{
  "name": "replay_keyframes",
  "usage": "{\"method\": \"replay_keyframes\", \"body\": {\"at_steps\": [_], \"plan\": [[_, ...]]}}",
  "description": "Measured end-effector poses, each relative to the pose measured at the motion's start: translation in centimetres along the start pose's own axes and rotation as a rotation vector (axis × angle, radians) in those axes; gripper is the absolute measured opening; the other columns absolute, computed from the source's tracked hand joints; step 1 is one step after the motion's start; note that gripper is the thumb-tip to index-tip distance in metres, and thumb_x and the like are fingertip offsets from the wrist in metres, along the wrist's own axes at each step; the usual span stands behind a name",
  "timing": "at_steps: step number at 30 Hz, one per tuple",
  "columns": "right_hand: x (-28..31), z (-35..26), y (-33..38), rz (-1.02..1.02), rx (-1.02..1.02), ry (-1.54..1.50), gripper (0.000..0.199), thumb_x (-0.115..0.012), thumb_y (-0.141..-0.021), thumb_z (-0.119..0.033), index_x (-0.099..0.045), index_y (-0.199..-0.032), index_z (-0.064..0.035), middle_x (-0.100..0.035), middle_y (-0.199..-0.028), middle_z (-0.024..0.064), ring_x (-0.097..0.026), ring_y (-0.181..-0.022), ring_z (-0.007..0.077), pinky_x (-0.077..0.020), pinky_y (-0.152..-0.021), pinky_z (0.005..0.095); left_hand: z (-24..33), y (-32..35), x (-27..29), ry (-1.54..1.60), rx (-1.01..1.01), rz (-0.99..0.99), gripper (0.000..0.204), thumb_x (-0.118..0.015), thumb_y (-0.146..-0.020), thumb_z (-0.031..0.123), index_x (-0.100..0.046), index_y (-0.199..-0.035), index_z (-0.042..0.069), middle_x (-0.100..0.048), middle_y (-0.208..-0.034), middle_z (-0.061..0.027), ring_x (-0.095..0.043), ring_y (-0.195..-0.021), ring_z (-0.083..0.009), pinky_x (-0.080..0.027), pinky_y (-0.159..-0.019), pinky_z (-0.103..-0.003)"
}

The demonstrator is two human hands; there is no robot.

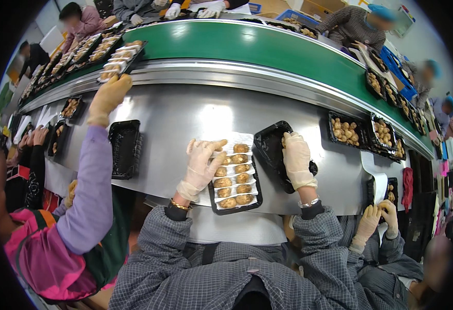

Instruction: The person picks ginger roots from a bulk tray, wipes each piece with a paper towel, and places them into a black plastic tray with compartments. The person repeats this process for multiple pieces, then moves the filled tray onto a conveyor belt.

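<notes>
Filled tray (235, 178): centre of steel worktop (185, 119), two columns of brown pieces. Left hand (201, 163): gloved, fingers spread, resting on tray's left edge. Right hand (296, 157): gloved, grasping empty tray (273, 147) just beside, tilted.

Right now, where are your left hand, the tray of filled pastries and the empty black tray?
left hand (201, 164), head view, on the glove's back.
tray of filled pastries (235, 181), head view, on a middle pastry row.
empty black tray (271, 145), head view, on its bare floor.

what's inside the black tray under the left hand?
The black plastic tray holds two columns of browned round food pieces on white paper; the gloved left hand covers its upper-left corner.
</notes>
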State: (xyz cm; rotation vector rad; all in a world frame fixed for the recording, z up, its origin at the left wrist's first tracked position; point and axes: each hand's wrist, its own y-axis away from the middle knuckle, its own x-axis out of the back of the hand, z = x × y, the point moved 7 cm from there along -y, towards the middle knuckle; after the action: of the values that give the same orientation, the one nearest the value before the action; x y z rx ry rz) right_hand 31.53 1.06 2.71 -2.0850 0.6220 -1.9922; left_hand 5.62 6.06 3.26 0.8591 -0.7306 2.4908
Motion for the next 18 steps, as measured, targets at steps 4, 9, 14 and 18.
{"method": "replay_keyframes", "body": {"at_steps": [4, 9, 14, 18], "plan": [[-0.4, -0.4, 0.0, -0.032, 0.042, 0.058, 0.009, -0.059, -0.082, -0.003, -0.059, -0.091, -0.0050, -0.059, -0.090, 0.0112, -0.062, -0.083, 0.0283, -0.0524, -0.070, 0.0377, 0.1, 0.2, 0.9, -0.125, -0.076, 0.054, 0.035, -0.044, -0.099, 0.030, -0.073, -0.107, 0.012, -0.057, -0.130, -0.0130, -0.044, -0.120, -0.0283, -0.024, -0.107, -0.044], [2.1, -0.2, 0.1, -0.006, -0.232, -0.791, 0.023, -0.061, -0.087, 0.002, -0.060, -0.109, -0.0036, -0.062, -0.099, 0.0093, -0.064, -0.093, 0.0194, -0.0531, -0.080, 0.0295, -1.0, 1.4, 0.8, -0.184, -0.051, 0.059, 0.041, -0.040, -0.101, 0.037, -0.073, -0.111, 0.016, -0.050, -0.140, -0.0138, -0.037, -0.130, -0.0323, -0.018, -0.112, -0.044], [1.9, -3.3, 0.1, -0.334, -0.450, -1.736, 0.042, -0.066, -0.090, -0.007, -0.051, -0.128, 0.0030, -0.061, -0.115, 0.0076, -0.059, -0.107, 0.0150, -0.0476, -0.094, 0.0272, -1.9, 1.8, 0.3, -0.158, -0.009, 0.068, 0.046, -0.035, -0.103, 0.042, -0.073, -0.113, 0.018, -0.050, -0.141, -0.0121, -0.036, -0.131, -0.0318, -0.018, -0.112, -0.044], [2.3, -4.5, -0.3, -0.398, -0.464, -1.881, 0.044, -0.067, -0.092, -0.015, -0.049, -0.129, 0.0014, -0.061, -0.115, 0.0084, -0.059, -0.106, 0.0135, -0.0480, -0.092, 0.0278, -1.3, 1.4, -0.3, -0.148, -0.039, 0.054, 0.045, -0.036, -0.103, 0.042, -0.073, -0.113, 0.019, -0.052, -0.139, -0.0123, -0.037, -0.129, -0.0322, -0.021, -0.111, -0.044]]}}
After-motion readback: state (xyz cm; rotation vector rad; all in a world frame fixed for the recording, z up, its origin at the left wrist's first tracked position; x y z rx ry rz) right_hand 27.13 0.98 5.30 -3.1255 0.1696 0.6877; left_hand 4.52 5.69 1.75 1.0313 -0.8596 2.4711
